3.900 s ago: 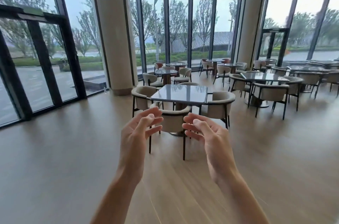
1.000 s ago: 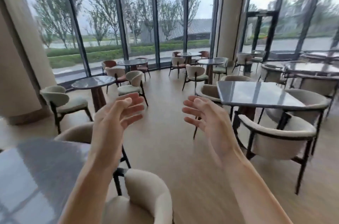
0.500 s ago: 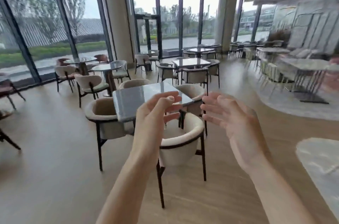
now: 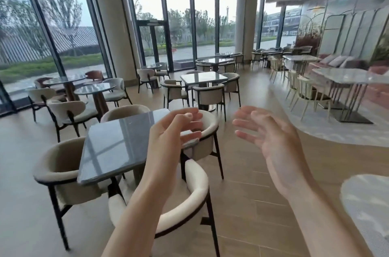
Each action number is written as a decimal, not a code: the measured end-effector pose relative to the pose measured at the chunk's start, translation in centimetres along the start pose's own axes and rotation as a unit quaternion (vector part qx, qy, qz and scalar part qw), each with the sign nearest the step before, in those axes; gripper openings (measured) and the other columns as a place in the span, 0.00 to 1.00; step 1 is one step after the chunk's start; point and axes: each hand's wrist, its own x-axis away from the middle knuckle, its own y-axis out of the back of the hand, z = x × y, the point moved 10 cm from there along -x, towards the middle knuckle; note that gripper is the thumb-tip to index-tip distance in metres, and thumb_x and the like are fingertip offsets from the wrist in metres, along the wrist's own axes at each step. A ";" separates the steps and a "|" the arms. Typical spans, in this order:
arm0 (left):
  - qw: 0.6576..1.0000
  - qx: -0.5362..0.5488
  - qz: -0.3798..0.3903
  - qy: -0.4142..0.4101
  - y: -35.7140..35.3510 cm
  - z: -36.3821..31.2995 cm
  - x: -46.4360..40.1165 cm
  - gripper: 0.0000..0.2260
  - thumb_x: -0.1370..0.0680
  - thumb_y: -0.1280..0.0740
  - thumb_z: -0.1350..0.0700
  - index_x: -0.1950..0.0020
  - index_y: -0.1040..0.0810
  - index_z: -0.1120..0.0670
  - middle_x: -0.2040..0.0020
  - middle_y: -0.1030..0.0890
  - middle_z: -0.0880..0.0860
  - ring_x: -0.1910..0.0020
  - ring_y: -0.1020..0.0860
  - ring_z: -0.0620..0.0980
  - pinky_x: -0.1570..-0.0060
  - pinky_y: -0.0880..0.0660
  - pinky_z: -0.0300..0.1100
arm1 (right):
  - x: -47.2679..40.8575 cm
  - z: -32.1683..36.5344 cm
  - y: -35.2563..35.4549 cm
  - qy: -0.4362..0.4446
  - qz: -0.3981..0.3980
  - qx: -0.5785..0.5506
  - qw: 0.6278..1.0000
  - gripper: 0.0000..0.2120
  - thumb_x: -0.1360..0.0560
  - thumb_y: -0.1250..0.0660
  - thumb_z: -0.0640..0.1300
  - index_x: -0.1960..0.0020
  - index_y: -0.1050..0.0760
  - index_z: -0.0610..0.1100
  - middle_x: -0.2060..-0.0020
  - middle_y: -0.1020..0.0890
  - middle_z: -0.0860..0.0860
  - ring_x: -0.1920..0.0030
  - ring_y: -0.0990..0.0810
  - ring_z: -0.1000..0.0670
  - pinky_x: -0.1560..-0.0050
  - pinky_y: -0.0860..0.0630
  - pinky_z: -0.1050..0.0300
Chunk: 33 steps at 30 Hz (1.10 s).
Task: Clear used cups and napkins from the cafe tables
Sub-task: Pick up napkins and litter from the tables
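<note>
Ahead of the person, in the head view, both bare arms reach forward at chest height over a wood-plank floor (image 4: pixel 242 193). Left hand (image 4: pixel 170 130) has its fingers loosely extended and slightly curved, holding nothing; right hand (image 4: pixel 271 136) is spread with the palm turned inward, fingers relaxed and apart, also holding nothing. The two hands are near each other but not touching.

Just beyond the left hand stands a square grey table (image 4: pixel 117 143) with a glossy top; its near edge faces the viewer and its right corner is hidden behind the left hand. No cups or napkins can be made out on this tabletop. Four cream armchairs ring it: one at the near edge (image 4: pixel 195 189), one at the left (image 4: pixel 56 164), one at the far side (image 4: pixel 124 111) and one at the right (image 4: pixel 210 124), each tucked close to the table's edges.

A broad lane of bare floor runs from between the hands toward a second square table (image 4: pixel 203 77) farther back, with chairs around it. Round tables (image 4: pixel 94 88) sit to the left by the tall windows (image 4: pixel 189 14). On the right, a pale marble-like platform (image 4: pixel 336 134) with a curved edge carries a long light table (image 4: pixel 345 75). A rounded pale surface (image 4: pixel 370 204) juts in at the lower right.
</note>
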 end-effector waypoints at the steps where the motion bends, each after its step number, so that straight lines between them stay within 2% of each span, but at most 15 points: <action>1: 1.000 0.001 0.004 0.000 -1.2 0.8 -2.1 0.12 0.26 0.35 0.53 0.53 0.11 0.47 0.49 0.12 0.54 0.46 0.14 0.54 0.40 0.20 0.54 | -2.1 -0.7 0.8 0.001 -0.001 0.001 1.000 0.12 0.20 0.34 0.46 0.42 0.17 0.43 0.46 0.13 0.47 0.43 0.15 0.46 0.38 0.20 0.41; 4: 1.000 -0.002 0.017 -0.001 -4.8 4.0 -7.9 0.12 0.26 0.35 0.53 0.52 0.12 0.48 0.49 0.12 0.54 0.46 0.14 0.54 0.40 0.20 0.54 | -8.1 -3.3 3.7 -0.003 -0.019 0.003 1.000 0.11 0.17 0.37 0.40 0.44 0.16 0.43 0.47 0.13 0.47 0.44 0.14 0.46 0.37 0.20 0.41; 8: 1.000 0.020 0.005 -0.018 -7.6 8.5 -16.6 0.12 0.25 0.35 0.55 0.52 0.11 0.51 0.49 0.12 0.55 0.45 0.14 0.54 0.41 0.20 0.55 | -17.2 -7.5 6.0 0.001 -0.031 0.000 1.000 0.11 0.17 0.37 0.40 0.41 0.18 0.40 0.48 0.12 0.47 0.44 0.14 0.46 0.38 0.20 0.42; 13: 0.999 0.041 -0.015 -0.026 -11.1 13.6 -30.6 0.12 0.19 0.37 0.63 0.48 0.14 0.55 0.49 0.12 0.56 0.45 0.15 0.55 0.39 0.20 0.57 | -31.5 -12.2 6.3 -0.007 -0.033 0.006 0.999 0.10 0.18 0.36 0.41 0.42 0.18 0.42 0.49 0.12 0.48 0.45 0.14 0.48 0.39 0.19 0.45; 15: 0.998 0.053 -0.019 -0.042 -12.9 14.4 -36.3 0.10 0.21 0.35 0.60 0.47 0.14 0.55 0.48 0.12 0.56 0.45 0.15 0.55 0.40 0.20 0.55 | -37.1 -13.2 6.6 0.001 -0.030 0.002 1.000 0.10 0.18 0.36 0.41 0.41 0.18 0.42 0.49 0.12 0.48 0.45 0.14 0.48 0.40 0.19 0.46; 18: 0.998 0.046 -0.025 -0.041 -16.3 16.5 -44.0 0.16 0.28 0.36 0.55 0.45 0.15 0.56 0.48 0.12 0.57 0.44 0.15 0.55 0.43 0.20 0.51 | -45.0 -15.0 8.4 0.006 -0.035 0.004 0.999 0.10 0.17 0.36 0.41 0.41 0.18 0.42 0.49 0.13 0.48 0.45 0.14 0.48 0.41 0.18 0.48; 24: 0.998 0.040 -0.031 -0.038 -23.1 23.5 -55.8 0.16 0.29 0.36 0.54 0.45 0.15 0.56 0.49 0.12 0.55 0.45 0.15 0.55 0.46 0.20 0.50 | -58.0 -20.8 14.1 -0.004 -0.057 -0.013 0.998 0.09 0.18 0.35 0.42 0.43 0.17 0.43 0.49 0.13 0.48 0.45 0.14 0.48 0.40 0.18 0.45; 29: 0.995 0.045 -0.069 -0.056 -28.0 29.3 -64.8 0.16 0.29 0.35 0.55 0.45 0.15 0.56 0.50 0.12 0.56 0.46 0.15 0.55 0.47 0.18 0.49 | -69.5 -26.7 17.1 -0.017 -0.018 -0.035 0.999 0.14 0.27 0.32 0.50 0.46 0.16 0.46 0.48 0.13 0.48 0.46 0.14 0.50 0.45 0.18 0.51; 31: 0.993 0.035 -0.096 -0.058 -29.6 31.0 -68.0 0.13 0.27 0.35 0.56 0.46 0.15 0.56 0.50 0.12 0.56 0.46 0.15 0.56 0.47 0.18 0.48 | -74.5 -29.1 16.9 -0.033 0.017 -0.057 0.998 0.09 0.21 0.32 0.46 0.45 0.16 0.46 0.48 0.13 0.48 0.46 0.14 0.49 0.43 0.18 0.49; 33: 0.989 0.020 -0.136 -0.063 -30.2 31.4 -71.2 0.09 0.21 0.35 0.60 0.46 0.16 0.56 0.50 0.13 0.56 0.45 0.15 0.57 0.45 0.18 0.51 | -79.6 -30.8 15.1 -0.058 0.064 -0.073 0.994 0.09 0.18 0.36 0.43 0.44 0.17 0.44 0.49 0.12 0.48 0.45 0.14 0.48 0.43 0.18 0.48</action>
